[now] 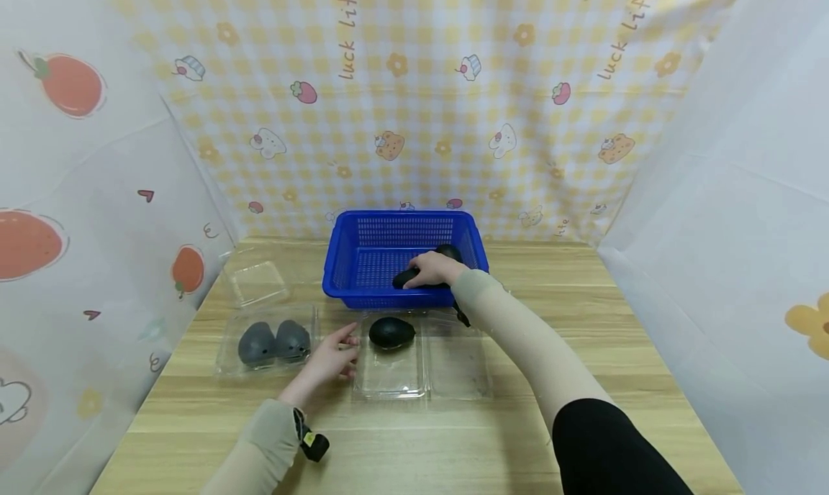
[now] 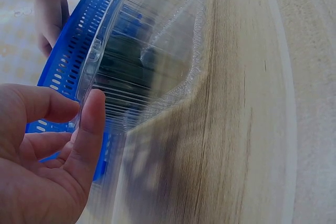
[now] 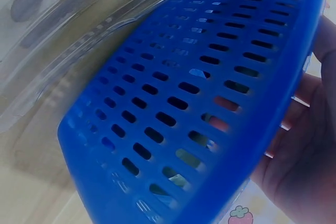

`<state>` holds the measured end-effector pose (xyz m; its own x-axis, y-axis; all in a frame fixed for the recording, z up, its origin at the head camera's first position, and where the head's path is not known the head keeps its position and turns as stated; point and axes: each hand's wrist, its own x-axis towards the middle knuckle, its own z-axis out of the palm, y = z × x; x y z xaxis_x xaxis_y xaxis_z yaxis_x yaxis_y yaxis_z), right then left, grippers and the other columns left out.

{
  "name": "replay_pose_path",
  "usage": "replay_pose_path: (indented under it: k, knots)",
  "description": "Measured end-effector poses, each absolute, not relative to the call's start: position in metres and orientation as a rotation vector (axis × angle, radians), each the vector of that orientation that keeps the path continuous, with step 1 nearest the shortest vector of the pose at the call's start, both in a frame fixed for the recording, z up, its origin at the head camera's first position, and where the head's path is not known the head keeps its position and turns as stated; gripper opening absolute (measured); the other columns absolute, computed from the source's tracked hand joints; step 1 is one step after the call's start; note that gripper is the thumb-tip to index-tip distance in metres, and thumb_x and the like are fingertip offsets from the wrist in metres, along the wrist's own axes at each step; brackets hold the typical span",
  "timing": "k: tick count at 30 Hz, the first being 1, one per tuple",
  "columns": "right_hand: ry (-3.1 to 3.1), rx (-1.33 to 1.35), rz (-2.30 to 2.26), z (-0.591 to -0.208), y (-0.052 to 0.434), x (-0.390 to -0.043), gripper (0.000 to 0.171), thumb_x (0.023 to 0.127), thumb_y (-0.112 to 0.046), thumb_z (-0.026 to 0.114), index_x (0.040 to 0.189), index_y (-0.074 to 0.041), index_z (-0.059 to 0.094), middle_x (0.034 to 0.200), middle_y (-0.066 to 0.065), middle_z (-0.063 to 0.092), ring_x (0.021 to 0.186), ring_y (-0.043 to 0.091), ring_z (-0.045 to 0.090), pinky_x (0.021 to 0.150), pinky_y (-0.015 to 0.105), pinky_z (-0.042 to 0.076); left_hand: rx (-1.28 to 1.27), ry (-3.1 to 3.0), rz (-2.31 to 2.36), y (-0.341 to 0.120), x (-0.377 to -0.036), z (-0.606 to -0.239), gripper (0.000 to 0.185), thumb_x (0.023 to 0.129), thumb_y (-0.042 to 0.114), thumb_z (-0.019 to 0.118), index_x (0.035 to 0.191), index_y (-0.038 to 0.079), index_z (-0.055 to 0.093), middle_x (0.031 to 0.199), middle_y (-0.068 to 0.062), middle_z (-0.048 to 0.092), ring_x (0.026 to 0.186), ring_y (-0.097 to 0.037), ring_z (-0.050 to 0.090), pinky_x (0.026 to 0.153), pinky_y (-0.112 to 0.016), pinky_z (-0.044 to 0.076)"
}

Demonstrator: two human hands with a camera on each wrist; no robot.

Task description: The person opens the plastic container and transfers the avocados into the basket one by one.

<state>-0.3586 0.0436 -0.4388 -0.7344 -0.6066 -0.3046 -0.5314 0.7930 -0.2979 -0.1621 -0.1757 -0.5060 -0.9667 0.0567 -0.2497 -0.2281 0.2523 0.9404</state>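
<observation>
A blue slotted basket (image 1: 363, 254) stands at the back middle of the wooden table (image 1: 583, 322). My right hand (image 1: 419, 275) reaches into it and grips a dark avocado (image 1: 403, 279); a second avocado (image 1: 450, 251) lies behind the hand. In front of the basket is an open clear clamshell tray (image 1: 388, 380) holding one avocado (image 1: 391, 332). My left hand (image 1: 343, 345) touches the tray's left edge with relaxed fingers. In the left wrist view its thumb (image 2: 93, 124) lies against the tray's clear wall (image 2: 157, 45). In the right wrist view the palm (image 3: 310, 150) shows behind the basket wall (image 3: 210, 93).
A shut clear box (image 1: 227, 355) with two avocados (image 1: 272, 342) lies at the left. An empty clear box (image 1: 255, 280) sits behind it. Patterned cloth walls close in the table on three sides. Bare wood runs along the front and right.
</observation>
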Motion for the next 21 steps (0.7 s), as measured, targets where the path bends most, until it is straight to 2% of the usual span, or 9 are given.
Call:
replay_pose_path:
  k: [8, 14, 19, 21]
  knots:
    - [2.592, -0.849, -0.276, -0.442, 0.041, -0.360, 0.059, 0.089, -0.047, 0.066, 0.135, -0.011, 0.057, 0.135, 0.008, 0.055, 0.125, 0.025, 0.049, 0.103, 0.040, 0.041, -0.175, 2.293, 1.779, -0.177, -0.162, -0.507, 0.065, 0.088, -0.008, 0.050, 0.149, -0.004, 0.030, 0.117, -0.022, 0.049, 0.057, -0.018, 0.054, 0.055, -0.036, 0.056]
    - [2.584, -0.847, -0.231, -0.449, 0.039, -0.361, 0.060, 0.091, -0.046, 0.063, 0.138, -0.010, 0.054, 0.138, 0.008, 0.053, 0.127, 0.023, 0.048, 0.104, 0.039, 0.041, -0.174, 2.285, 1.786, -0.178, -0.164, -0.510, 0.064, 0.088, -0.007, 0.051, 0.149, -0.003, 0.031, 0.116, -0.021, 0.050, 0.060, -0.018, 0.055, 0.054, -0.034, 0.055]
    - [2.575, -0.820, -0.240, -0.453, 0.039, -0.364, 0.060, 0.090, -0.047, 0.065, 0.136, -0.010, 0.056, 0.137, 0.008, 0.054, 0.126, 0.024, 0.049, 0.104, 0.038, 0.040, -0.178, 2.283, 1.788, -0.178, -0.164, -0.512, 0.064, 0.089, -0.006, 0.051, 0.149, -0.002, 0.031, 0.114, -0.019, 0.050, 0.059, -0.018, 0.055, 0.053, -0.032, 0.055]
    - [2.580, -0.840, -0.230, -0.453, 0.039, -0.363, 0.058, 0.089, -0.048, 0.065, 0.132, -0.010, 0.060, 0.132, 0.008, 0.057, 0.122, 0.024, 0.052, 0.100, 0.038, 0.043, -0.183, 2.285, 1.786, -0.178, -0.164, -0.512, 0.064, 0.089, -0.006, 0.051, 0.149, -0.001, 0.031, 0.114, -0.019, 0.050, 0.058, -0.018, 0.055, 0.053, -0.032, 0.055]
